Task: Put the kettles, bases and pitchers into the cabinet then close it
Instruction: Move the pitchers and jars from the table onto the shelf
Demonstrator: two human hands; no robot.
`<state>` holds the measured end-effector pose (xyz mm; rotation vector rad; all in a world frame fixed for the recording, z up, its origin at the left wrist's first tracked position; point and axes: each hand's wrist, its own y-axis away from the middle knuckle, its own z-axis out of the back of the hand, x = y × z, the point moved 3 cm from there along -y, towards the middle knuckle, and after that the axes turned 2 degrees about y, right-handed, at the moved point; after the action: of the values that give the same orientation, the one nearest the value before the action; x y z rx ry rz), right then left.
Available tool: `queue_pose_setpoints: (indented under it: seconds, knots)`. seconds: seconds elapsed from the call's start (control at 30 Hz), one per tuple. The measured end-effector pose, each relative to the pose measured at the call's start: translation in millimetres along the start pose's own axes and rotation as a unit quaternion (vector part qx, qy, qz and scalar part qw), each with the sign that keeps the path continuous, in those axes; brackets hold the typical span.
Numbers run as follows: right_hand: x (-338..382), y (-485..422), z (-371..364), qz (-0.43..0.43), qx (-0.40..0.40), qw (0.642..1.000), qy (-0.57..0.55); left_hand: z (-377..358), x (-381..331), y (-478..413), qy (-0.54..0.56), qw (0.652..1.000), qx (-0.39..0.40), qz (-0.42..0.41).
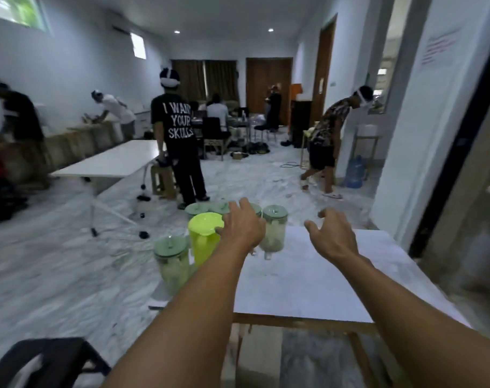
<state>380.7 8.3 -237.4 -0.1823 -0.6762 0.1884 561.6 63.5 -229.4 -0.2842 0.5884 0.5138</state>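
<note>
A cluster of pitchers stood at the far-left corner of the white table (pixel 308 289). The lime-green pitcher (pixel 205 236) was the brightest of them, its lid closed, set just inside the left edge. Nearer along that same edge stood a clear pitcher with a pale green lid (pixel 172 261), touching or nearly touching the lime one. Another clear pitcher with a green lid (pixel 274 231) stood toward the far edge, to the right of the lime one, and more green lids (pixel 200 209) showed behind them at the far edge (how many pitchers there were back there could not be told, since the view was blurred).

The left hand (pixel 242 229) reached out over the cluster, fingers spread and loosely curved, its palm down above the gap between the lime pitcher and the right-hand clear one; it gripped nothing. The right hand (pixel 332 233) hovered over the bare far part of the tabletop, well to the right of the pitchers, also open with fingers splayed and nothing in it.

Beyond the table lay a marble floor (pixel 56 261), a long white folding table (pixel 112 161), and several people standing or bending about the room. A black chair back (pixel 50 362) sat at the near left.
</note>
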Motion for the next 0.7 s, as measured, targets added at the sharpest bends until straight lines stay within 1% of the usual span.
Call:
queue_pose_setpoints:
  seconds: [0.1, 0.2, 0.27, 0.33, 0.4, 0.43, 0.5, 0.53, 0.6, 0.63, 0.67, 0.7]
  knots:
    - [55, 8, -70, 0.033, 0.054, 0.998, -0.013, 32, 92, -15, 0.005, 0.997, -0.028, 0.076]
    - [101, 15, -137, 0.029, 0.099, 0.994, -0.042, 52, 169, -25, 0.025, 0.988, -0.034, 0.145]
    - [125, 18, -182, 0.000, 0.125, 0.989, -0.073, 55, 217, -33, 0.073, 0.975, -0.039, 0.206]
    - [141, 18, -224, -0.062, 0.141, 0.982, -0.106, 46, 257, -38, 0.143, 0.952, -0.006, 0.271]
    - [148, 17, -260, -0.129, 0.153, 0.968, -0.153, 24, 287, -41, 0.241, 0.913, 0.049, 0.325]
    - [150, 15, -273, -0.163, 0.154, 0.958, -0.177, 11, 296, -43, 0.309, 0.883, 0.075, 0.346]
    - [151, 9, -295, -0.222, 0.155, 0.940, -0.206, -12, 301, -45, 0.434, 0.807, 0.125, 0.380]
    - [151, 7, -304, -0.237, 0.160, 0.935, -0.210, -21, 303, -46, 0.475, 0.773, 0.142, 0.395]
    - [147, 5, -316, -0.249, 0.160, 0.933, -0.207, -40, 304, -51, 0.529, 0.718, 0.165, 0.420]
    - [144, 3, -322, -0.250, 0.153, 0.934, -0.206, -48, 304, -54, 0.546, 0.702, 0.172, 0.424]
    - [141, 2, -326, -0.248, 0.143, 0.935, -0.208, -53, 303, -57, 0.555, 0.695, 0.177, 0.420]
    - [138, 0, -329, -0.246, 0.136, 0.936, -0.214, -58, 303, -62, 0.558, 0.699, 0.179, 0.409]
